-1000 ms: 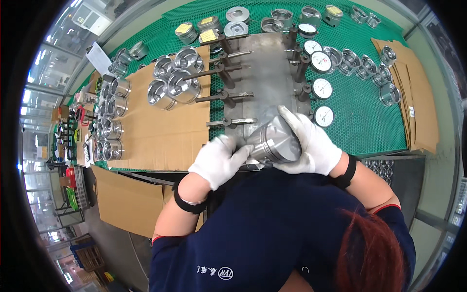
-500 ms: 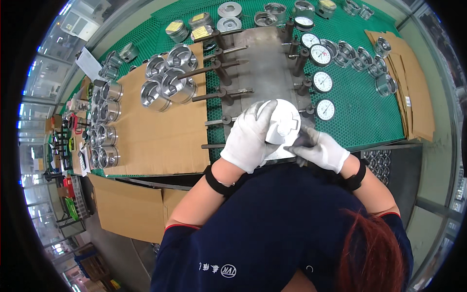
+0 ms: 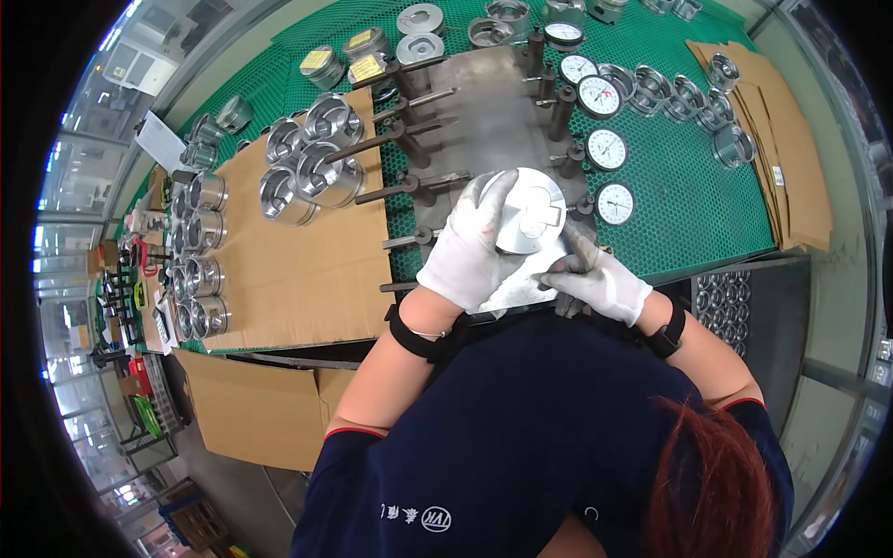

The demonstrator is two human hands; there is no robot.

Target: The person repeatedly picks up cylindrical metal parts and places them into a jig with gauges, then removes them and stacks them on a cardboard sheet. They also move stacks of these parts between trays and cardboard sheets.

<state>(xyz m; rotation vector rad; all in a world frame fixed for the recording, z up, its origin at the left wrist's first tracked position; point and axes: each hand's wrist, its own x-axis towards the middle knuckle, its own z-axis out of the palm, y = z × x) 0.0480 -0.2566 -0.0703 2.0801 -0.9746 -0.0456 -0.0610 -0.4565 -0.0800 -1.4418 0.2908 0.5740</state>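
My left hand (image 3: 468, 251), in a white glove, grips a shiny metal piston (image 3: 528, 212) from its left side, its flat crown turned up toward me. Just below and right of the piston, my right hand (image 3: 600, 279), also gloved, has its fingers against the lower edge of the piston. Both hands sit over the near end of a grey metal gauging fixture (image 3: 484, 112) with rods sticking out on its left side.
Several dial gauges (image 3: 606, 149) line the fixture's right side on a green mesh bench (image 3: 688, 186). Shiny pistons (image 3: 312, 172) stand on a cardboard sheet (image 3: 298, 270) to the left, more along its far left edge. Flattened cardboard (image 3: 791, 139) lies at right.
The piston has been turned from lying on its side to crown-up, and lifted slightly further over the fixture. My left hand moved from beside it to gripping it from the left.
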